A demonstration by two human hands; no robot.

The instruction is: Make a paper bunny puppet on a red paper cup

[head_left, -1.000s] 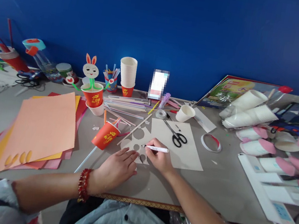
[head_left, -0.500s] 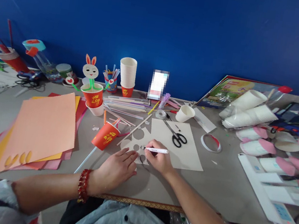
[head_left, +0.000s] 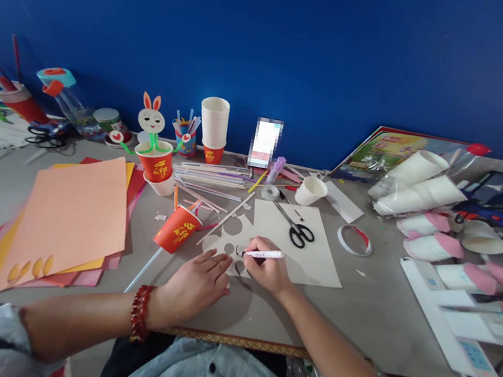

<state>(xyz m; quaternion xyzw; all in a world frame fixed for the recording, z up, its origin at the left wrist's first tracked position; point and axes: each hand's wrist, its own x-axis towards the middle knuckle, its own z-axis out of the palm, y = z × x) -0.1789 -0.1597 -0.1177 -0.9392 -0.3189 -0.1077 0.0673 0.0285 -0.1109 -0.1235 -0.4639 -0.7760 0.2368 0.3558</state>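
Observation:
My right hand (head_left: 264, 268) is closed around a white marker pen (head_left: 264, 254), its dark tip at the white paper sheet (head_left: 317, 257). A short dark curved stroke shows beside the tip. Round holes are cut in the left part of this sheet. My left hand (head_left: 196, 285) lies flat with fingers stretched out, pressing the sheet's lower left edge. Black-handled scissors (head_left: 299, 232) rest on the sheet, up and right of the pen. Just left of the sheet, a red paper cup (head_left: 178, 229) with straws lies tilted.
Stacked coloured paper (head_left: 77, 217) lies at left. Behind stand a rabbit-faced cup figure (head_left: 155, 159), stacked white cups (head_left: 214, 121) and a phone (head_left: 266, 143). Loose straws (head_left: 209, 178), a white cup (head_left: 311, 191) and a tape roll (head_left: 355, 240) lie around. Pink-and-white cup pieces (head_left: 434, 247) crowd the right.
The pen tip has shifted slightly down and right, and a dark curved stroke now shows on the paper. My left hand stays in place.

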